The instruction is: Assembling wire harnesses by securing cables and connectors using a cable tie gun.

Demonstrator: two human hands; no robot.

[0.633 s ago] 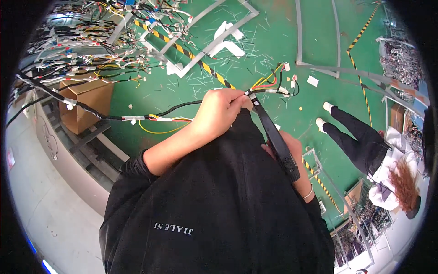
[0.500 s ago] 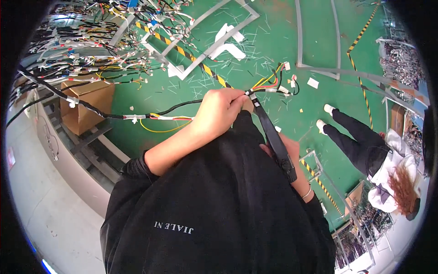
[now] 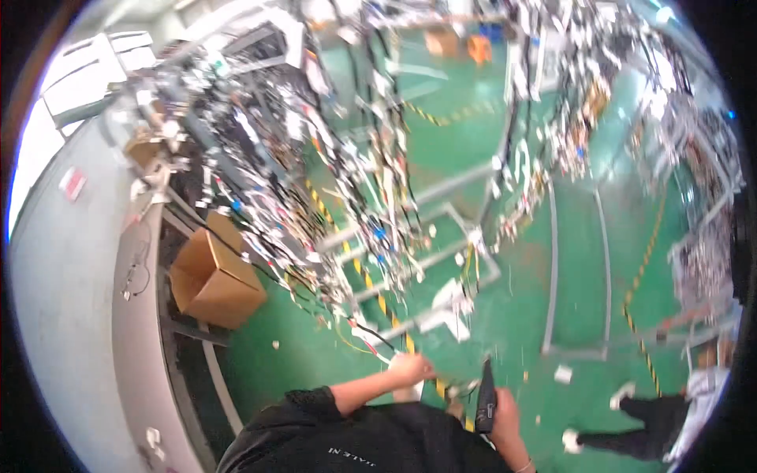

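My left hand is closed on the end of a thin bundle of black, red and yellow wires, which runs up and left toward the hanging harnesses. To its right, my right hand grips a black elongated tool, held upright beside the left hand. Both hands are low in the view, just above my black top. What the tool's tip touches cannot be made out.
Dense wire harnesses hang across the upper half. An open cardboard box stands on a grey rack at left. Grey metal frames and yellow-black tape mark the green floor. Another person's legs are at lower right.
The view has swung upward, so the hands now sit at the lower edge and the harnesses fill the picture. My left hand still holds the wires and my right hand the black tool.
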